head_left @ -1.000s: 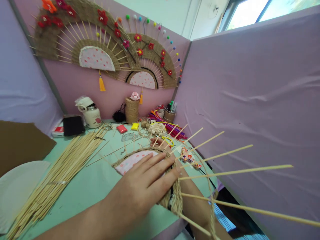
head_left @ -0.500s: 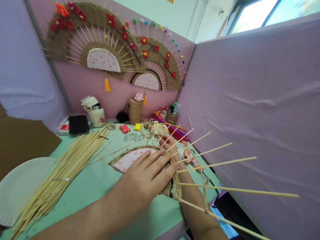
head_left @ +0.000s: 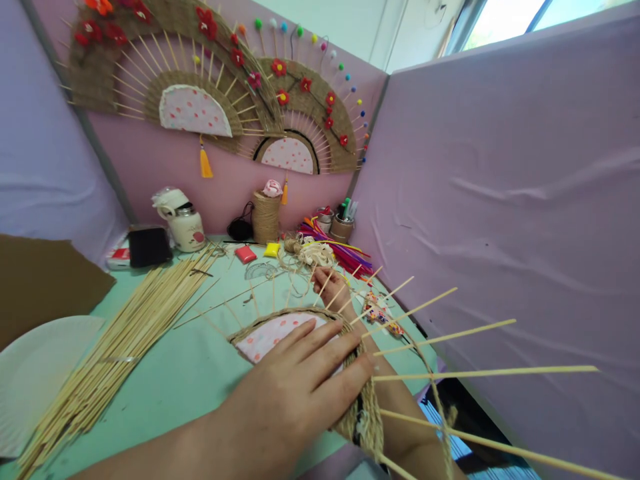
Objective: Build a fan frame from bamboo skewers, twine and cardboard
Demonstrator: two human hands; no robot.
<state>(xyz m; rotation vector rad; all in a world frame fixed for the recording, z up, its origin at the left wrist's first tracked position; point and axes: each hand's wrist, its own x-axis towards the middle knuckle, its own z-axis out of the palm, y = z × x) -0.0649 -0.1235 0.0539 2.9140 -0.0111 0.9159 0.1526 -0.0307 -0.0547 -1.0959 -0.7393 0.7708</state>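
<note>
A half-round fan frame (head_left: 245,347) with a pink-spotted white centre, a twine-wrapped rim and thin bamboo sticks fanning outward lies tilted at the table's near right side. My left hand (head_left: 300,373) holds it, fingers stretched across the spotted cloth and rim; the thumb is hidden. Beyond the sticks, my right hand (head_left: 333,290) is closed, fingertips pinched on jute twine, partly screened by the sticks. A length of that twine (head_left: 435,393) crosses the outer sticks on the right and hangs down. My right forearm passes beneath the sticks.
Loose bamboo sticks (head_left: 120,333) lie left, beside a paper plate (head_left: 45,380) and brown cardboard (head_left: 45,287). Behind are a bottle (head_left: 186,227), a twine spool (head_left: 265,219), clay packets (head_left: 245,254) and pipe cleaners (head_left: 335,247). Finished fans (head_left: 280,143) hang on the pink partition.
The fan frame and my left hand have shifted right and nearer, turning the sticks slightly clockwise. My right hand's fingers have drawn together. The whole view has tilted slightly.
</note>
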